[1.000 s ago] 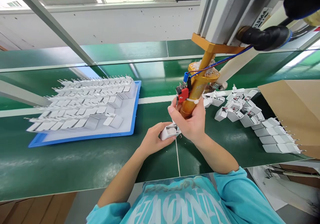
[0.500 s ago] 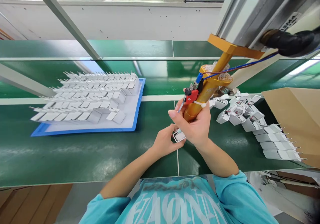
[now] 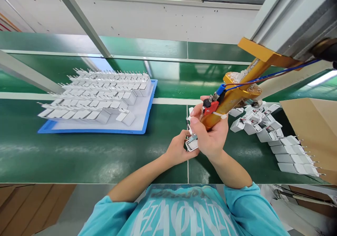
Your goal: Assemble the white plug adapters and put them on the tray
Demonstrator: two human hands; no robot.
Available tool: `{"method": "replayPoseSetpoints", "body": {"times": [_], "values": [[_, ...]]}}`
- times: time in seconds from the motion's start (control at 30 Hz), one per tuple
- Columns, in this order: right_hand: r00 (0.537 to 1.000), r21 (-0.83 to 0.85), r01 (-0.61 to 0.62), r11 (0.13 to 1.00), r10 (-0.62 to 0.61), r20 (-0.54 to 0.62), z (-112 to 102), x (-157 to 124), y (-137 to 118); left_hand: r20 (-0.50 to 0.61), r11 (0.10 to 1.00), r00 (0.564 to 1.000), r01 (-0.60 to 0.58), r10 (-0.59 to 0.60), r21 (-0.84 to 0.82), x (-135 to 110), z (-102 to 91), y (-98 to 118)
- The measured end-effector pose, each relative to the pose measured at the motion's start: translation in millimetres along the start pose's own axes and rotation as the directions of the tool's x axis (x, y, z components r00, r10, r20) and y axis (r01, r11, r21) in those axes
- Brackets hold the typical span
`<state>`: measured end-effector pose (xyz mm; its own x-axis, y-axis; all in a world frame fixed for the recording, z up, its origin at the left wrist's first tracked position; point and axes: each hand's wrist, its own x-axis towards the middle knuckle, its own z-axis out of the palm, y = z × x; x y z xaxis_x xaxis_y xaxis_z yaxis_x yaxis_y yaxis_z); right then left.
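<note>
My right hand (image 3: 210, 136) is wrapped round the gold barrel of a hanging tool (image 3: 231, 97) that has a red switch and blue wires. Its tip points down at a small white charger housing (image 3: 192, 144). My left hand (image 3: 180, 148) pinches that housing from the left, just above the green belt (image 3: 92, 155). Both hands are close together at the middle of the belt.
A blue tray (image 3: 147, 118) with rows of several white housings lies at the left. A loose pile of white housings (image 3: 265, 127) lies at the right, beside a brown cardboard box (image 3: 313, 130). Metal frame bars cross the upper left.
The view has shifted, so the tool now leans more to the right. The housing in my left hand has been turned and its open face shows more upward.
</note>
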<state>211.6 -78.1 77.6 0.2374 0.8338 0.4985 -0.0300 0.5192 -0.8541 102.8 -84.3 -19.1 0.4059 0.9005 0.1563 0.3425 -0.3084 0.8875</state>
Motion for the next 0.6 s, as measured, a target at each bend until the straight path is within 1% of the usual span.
{"method": "replayPoseSetpoints", "body": {"times": [0.17, 0.37, 0.43, 0.5, 0.6], "values": [[1.0, 0.001, 0.008, 1.0, -0.008, 0.02, -1, 1, -1, -0.002, 1.0, 1.0, 0.01, -0.01, -0.007, 0, -1.3, 1], [0.998, -0.035, 0.06, 0.998, -0.059, 0.022, -1, 6, -2, 0.022, 1.0, 1.0, 0.011, -0.011, 0.007, 0, -1.3, 1], [0.998, 0.006, 0.05, 0.999, -0.051, 0.041, -2, 8, -1, 0.033, 0.999, 0.999, 0.041, -0.042, 0.028, 3, -4.4, 0], [0.998, 0.064, 0.029, 0.998, -0.032, 0.046, -3, 9, 1, 0.03, 0.995, 0.995, 0.098, -0.099, 0.035, 7, -10.9, -3], [1.0, 0.103, 0.005, 0.995, -0.007, 0.017, -4, 13, 3, 0.04, 0.983, 0.983, 0.179, -0.178, -0.029, 14, -25.4, -10]]}}
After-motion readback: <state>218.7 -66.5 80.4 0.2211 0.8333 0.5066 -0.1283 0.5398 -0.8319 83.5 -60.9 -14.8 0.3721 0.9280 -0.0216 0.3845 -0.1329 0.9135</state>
